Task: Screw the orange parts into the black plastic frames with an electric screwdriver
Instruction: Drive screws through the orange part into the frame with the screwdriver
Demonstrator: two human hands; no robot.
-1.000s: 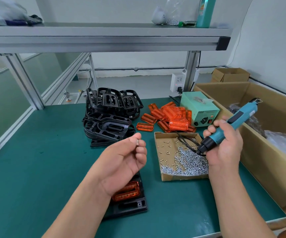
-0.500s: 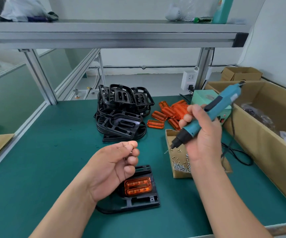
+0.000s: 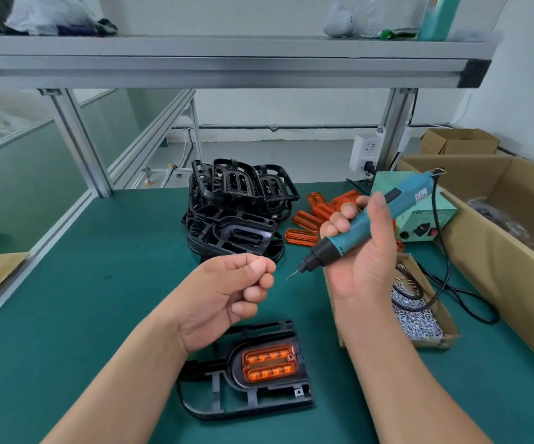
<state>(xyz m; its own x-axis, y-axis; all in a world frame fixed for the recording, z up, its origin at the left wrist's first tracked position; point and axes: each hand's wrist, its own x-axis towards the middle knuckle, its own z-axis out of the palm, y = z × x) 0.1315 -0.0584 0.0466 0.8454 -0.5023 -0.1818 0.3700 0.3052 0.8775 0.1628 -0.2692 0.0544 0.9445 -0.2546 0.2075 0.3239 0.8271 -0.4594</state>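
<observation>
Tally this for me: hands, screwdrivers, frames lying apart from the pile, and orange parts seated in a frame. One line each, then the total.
Hands: 2, left hand and right hand
Screwdriver: 1
Frame apart from the pile: 1
Orange part seated in it: 1
Total: 5

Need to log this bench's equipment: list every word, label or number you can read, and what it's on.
"LED", as far as it reads: front of the green power box.
White label on the electric screwdriver: print too blurred to read.
Nothing else is legible.
</observation>
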